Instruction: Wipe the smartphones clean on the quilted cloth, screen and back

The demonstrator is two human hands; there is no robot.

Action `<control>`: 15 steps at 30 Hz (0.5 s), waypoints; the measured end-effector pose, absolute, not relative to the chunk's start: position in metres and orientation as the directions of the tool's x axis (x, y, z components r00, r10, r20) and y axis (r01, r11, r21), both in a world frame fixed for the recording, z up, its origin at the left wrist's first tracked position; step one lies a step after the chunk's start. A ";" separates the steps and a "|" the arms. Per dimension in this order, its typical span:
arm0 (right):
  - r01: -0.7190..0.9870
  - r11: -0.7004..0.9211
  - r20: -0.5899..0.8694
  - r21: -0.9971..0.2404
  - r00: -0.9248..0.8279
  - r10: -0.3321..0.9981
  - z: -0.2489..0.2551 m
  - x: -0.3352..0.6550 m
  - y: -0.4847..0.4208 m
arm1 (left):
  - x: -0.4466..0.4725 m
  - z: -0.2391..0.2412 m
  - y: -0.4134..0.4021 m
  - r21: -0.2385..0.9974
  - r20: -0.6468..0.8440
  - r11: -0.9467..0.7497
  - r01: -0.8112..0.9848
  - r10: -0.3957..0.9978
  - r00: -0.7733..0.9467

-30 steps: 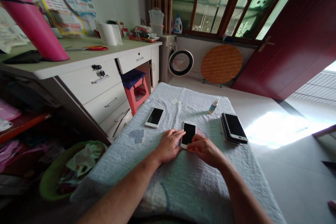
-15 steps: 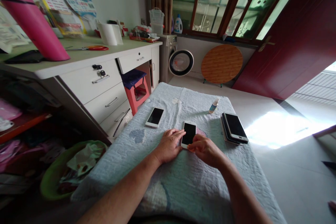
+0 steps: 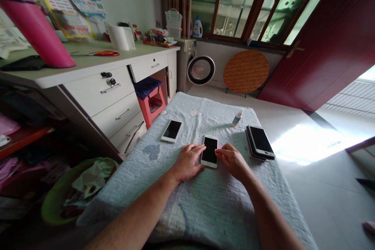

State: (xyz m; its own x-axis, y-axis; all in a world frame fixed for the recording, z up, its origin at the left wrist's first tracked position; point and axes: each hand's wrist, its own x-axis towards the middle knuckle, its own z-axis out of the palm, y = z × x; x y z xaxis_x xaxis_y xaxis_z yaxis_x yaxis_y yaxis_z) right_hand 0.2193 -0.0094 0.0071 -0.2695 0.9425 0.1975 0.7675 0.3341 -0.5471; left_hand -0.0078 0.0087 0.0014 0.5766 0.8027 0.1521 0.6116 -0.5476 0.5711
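A white smartphone [image 3: 210, 150] with a dark screen lies face up on the cloth-covered table [image 3: 193, 119] in front of me. Against its left edge rests my left hand [image 3: 187, 162], fingers stretched out and fingertips touching the rim. My right hand [image 3: 233, 160] is pinched at the phone's right edge around a small orange piece [image 3: 216, 152], mostly covered by the fingers. Farther left, a second white smartphone [image 3: 171, 131] lies flat. To the right is a stack of phones [image 3: 260, 141], the top one white-framed. A small spray bottle [image 3: 237, 118] stands behind.
A desk [image 3: 88, 68] on the left carries a pink flask [image 3: 38, 27], scissors [image 3: 102, 53] and a paper roll [image 3: 120, 38]. Under it is a red stool [image 3: 151, 101]. A green basket [image 3: 79, 191] sits low at left. Beyond the table are a washing machine [image 3: 187, 52] and a round wooden tabletop [image 3: 247, 72].
My right hand has moved up from the phone's lower right corner to its right edge, carrying the orange piece. My left hand stays at the left edge.
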 end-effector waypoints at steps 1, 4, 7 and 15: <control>0.771 0.337 0.204 -0.541 -0.268 0.942 0.007 0.219 -0.009 | -0.008 0.002 0.009 0.569 0.156 -0.549 0.613 0.803 0.575; 0.733 0.364 0.164 -0.574 -0.333 0.929 0.014 0.216 -0.012 | -0.007 0.001 0.009 0.565 0.170 -0.555 0.611 0.802 0.572; 0.660 0.393 0.065 -0.640 -0.464 0.884 0.025 0.211 -0.019 | -0.007 0.000 0.009 0.563 0.178 -0.558 0.610 0.802 0.570; 0.653 0.341 0.096 -0.677 -0.381 0.919 0.017 0.212 -0.013 | -0.006 0.000 0.008 0.527 0.170 -0.566 0.634 0.801 0.574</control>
State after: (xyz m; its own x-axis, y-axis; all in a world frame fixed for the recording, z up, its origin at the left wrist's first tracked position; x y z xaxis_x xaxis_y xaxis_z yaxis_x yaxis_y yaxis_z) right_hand 0.2116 -0.0133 0.0173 -0.3813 0.9195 0.0955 0.6525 0.3409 -0.6768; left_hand -0.0059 0.0082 0.0004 0.5735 0.8013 0.1704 0.6339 -0.5659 0.5271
